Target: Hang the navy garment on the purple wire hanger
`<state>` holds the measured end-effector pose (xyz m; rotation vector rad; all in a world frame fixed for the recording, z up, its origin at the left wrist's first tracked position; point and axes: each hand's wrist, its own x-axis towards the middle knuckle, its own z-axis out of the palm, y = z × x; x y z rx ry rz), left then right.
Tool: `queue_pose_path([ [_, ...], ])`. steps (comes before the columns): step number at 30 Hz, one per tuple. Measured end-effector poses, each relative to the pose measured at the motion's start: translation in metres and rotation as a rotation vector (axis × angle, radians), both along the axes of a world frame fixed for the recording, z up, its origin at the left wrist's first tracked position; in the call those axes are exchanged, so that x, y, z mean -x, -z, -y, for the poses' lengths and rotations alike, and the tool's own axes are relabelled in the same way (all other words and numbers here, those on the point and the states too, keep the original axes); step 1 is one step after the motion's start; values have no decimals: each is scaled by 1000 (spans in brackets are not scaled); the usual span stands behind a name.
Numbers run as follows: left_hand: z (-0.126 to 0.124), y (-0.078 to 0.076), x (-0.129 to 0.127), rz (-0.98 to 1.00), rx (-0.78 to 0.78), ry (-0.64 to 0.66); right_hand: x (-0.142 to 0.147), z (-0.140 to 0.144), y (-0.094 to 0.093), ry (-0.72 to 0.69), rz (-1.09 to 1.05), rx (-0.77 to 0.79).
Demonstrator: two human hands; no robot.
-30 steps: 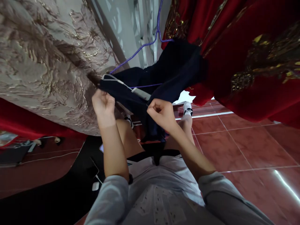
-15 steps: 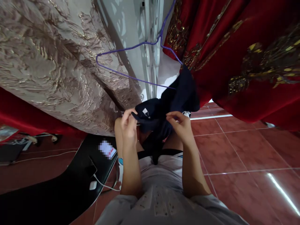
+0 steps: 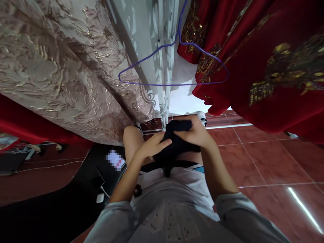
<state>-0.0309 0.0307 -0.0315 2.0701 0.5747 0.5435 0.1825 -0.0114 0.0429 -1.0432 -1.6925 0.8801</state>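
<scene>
A dark navy garment [image 3: 174, 143] is bunched up above my lap; its exact kind does not show. My left hand [image 3: 154, 145] grips its near left side, thumb lying over the cloth. On the other side my right hand [image 3: 194, 131] has its fingers wrapped round the upper right part of the bundle. Some fingertips are hidden by the fabric. In front of me hangs a purple wire hanger [image 3: 174, 84], bare of cloth and apart from both hands.
Textured beige fabric [image 3: 63, 67] hangs at left, red embroidered fabric [image 3: 227, 60] at right. White ornate metalwork [image 3: 163, 67] stands between them. On a black surface [image 3: 63, 195] at left lie a phone [image 3: 116, 160] and a white charger [image 3: 100, 198]. Red floor tiles [image 3: 265, 155] spread right.
The navy garment has come off the hanger's right end and is gathered nearer my lap. My hands have moved closer together. The hanger now hangs level, slightly further right.
</scene>
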Motion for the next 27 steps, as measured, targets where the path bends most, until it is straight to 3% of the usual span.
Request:
queue_pose_path([
  [2,-8,7,15,-218,-79,67,-12,-21,-19,147,-28,-126],
  [4,-15,5,30,-337,-142,36,-15,-50,-24,314,-65,-209],
  [6,-20,-6,44,-372,-153,-28,-11,-80,-13,384,-82,-213],
  [10,-29,-33,67,-378,-205,-97,-9,-112,25,316,-85,-166],
  [13,-34,-50,82,-413,-272,-183,-22,-104,33,433,-93,-204],
  [17,-49,-74,103,-371,-440,-350,-40,-77,14,577,-65,-267],
  [20,-64,-96,111,-223,-578,-489,-43,-61,3,589,-80,-289],
  [23,-74,-118,100,-19,-654,-578,-39,-54,0,596,-122,-292],
  [27,-82,-137,58,178,-688,-558,-27,-57,2,571,-173,-221],
])
